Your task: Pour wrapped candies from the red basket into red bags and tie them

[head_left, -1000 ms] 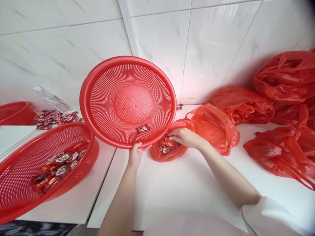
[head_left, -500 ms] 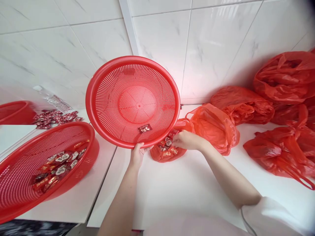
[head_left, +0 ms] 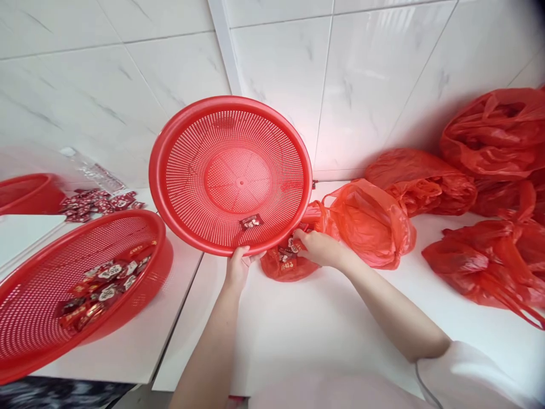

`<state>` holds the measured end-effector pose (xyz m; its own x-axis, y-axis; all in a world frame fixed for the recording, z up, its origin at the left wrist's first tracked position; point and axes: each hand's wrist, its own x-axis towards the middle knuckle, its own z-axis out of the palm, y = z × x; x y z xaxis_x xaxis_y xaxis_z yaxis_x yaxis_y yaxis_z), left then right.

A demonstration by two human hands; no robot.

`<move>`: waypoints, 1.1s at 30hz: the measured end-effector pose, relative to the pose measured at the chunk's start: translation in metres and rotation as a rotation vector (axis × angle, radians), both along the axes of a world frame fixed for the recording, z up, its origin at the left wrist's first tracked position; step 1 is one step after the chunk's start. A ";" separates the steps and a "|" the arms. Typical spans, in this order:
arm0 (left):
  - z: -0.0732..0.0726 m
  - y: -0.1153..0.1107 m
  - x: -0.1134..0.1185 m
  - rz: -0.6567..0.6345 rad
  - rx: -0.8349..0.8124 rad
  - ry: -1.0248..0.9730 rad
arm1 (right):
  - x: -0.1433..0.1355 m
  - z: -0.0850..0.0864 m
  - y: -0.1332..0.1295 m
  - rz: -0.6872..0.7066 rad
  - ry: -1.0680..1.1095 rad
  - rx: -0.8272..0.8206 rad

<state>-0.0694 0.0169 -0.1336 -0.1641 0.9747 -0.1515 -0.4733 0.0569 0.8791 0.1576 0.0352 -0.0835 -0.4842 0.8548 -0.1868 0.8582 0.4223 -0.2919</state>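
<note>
My left hand (head_left: 238, 271) grips the lower rim of a round red plastic sieve basket (head_left: 230, 108), thumb over the edge. The basket is tilted up with its inside facing me. One small dark red packet (head_left: 251, 222) lies on its lower inner wall. Below its right rim sits a small red plastic bag (head_left: 283, 275) holding dark red and brown wrapped packets (head_left: 288, 254). My right hand (head_left: 319, 247) reaches into this bag with bent fingers closed among the packets. What they hold is hidden.
Another red sieve basket (head_left: 162, 238) with several wrapped packets (head_left: 106, 284) stands tilted at left. Behind it lie more small packets (head_left: 91, 204) and a clear plastic wrapper (head_left: 96, 170). An opened red bag (head_left: 366, 224) and several bulging red bags (head_left: 481, 261) are at right.
My right hand has shifted slightly within the bag, and its fingers are less deep over the packets. The packets under it have moved a little. The left hand and basket stay put.
</note>
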 end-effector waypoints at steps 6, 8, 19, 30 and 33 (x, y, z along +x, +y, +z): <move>0.001 0.000 -0.001 0.018 -0.009 0.009 | 0.006 0.000 0.005 -0.156 -0.095 0.138; 0.001 0.000 0.000 0.017 -0.005 0.000 | 0.004 0.000 0.003 -0.155 -0.070 0.193; 0.001 0.001 0.000 0.024 0.003 0.003 | -0.019 -0.018 -0.007 0.248 0.145 0.031; 0.004 -0.001 0.003 0.013 0.016 -0.006 | 0.032 0.005 0.022 -0.261 0.131 0.162; 0.004 -0.001 0.003 0.024 0.005 -0.003 | 0.042 0.004 0.028 -0.394 0.037 0.189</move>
<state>-0.0664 0.0154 -0.1293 -0.1869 0.9714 -0.1468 -0.4774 0.0408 0.8778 0.1999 0.0636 -0.0799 -0.1181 0.9930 0.0016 0.9548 0.1139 -0.2746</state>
